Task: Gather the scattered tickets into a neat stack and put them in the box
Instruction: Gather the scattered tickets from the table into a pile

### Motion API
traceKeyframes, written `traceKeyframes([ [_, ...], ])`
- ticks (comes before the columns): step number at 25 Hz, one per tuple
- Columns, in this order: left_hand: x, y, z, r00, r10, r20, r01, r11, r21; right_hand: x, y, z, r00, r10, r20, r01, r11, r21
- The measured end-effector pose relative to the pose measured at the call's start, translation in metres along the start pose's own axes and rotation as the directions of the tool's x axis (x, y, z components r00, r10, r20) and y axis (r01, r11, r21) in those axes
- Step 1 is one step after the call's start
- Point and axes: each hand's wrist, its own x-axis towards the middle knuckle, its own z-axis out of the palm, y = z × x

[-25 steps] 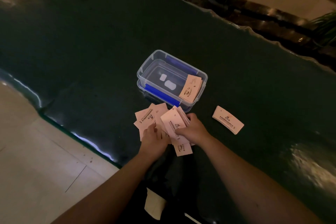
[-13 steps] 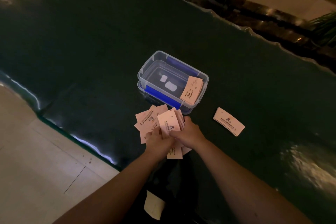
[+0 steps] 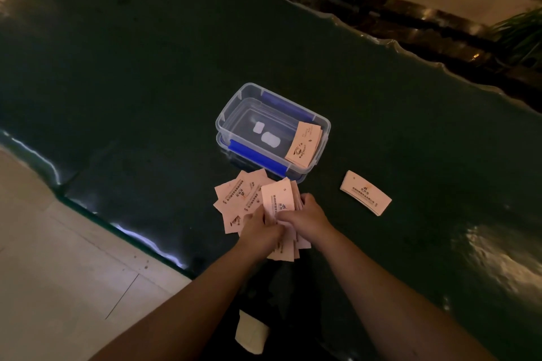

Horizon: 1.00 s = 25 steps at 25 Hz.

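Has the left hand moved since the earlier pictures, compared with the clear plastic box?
Yes. The left hand has moved right, toward the right hand, while the clear plastic box stayed put.

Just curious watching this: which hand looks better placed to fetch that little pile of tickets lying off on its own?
Probably the right hand. The separate pile lies on its side of the table, past the box, while the left hand sits by the fanned tickets on the other side.

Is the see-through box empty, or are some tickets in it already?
Not empty. The clear box is open, and a small stack of tickets leans inside at its right end.
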Motion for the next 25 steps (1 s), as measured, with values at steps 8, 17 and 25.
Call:
traceKeyframes([
  [8, 0.002, -0.002, -0.01, 0.99, 0.122, 0.072, -0.134, 0.968, 0.21, -0.008, 0.02, -0.011, 0.992, 0.114, 0.053, -0.124, 0.952, 0.28],
  [17, 0.015, 0.001, -0.041, 0.986, 0.111, -0.128, -0.055, 0.924, 0.379, -0.011, 0.007, 0.001, 0.993, 0.089, 0.08, -0.119, 0.8, 0.588],
  [25, 0.005, 0.004, -0.03, 0.991, 0.126, -0.054, -0.115, 0.978, 0.171, -0.006, -0.019, 0.025, 1.0, 0.029, -0.003, -0.024, 0.897, 0.441],
])
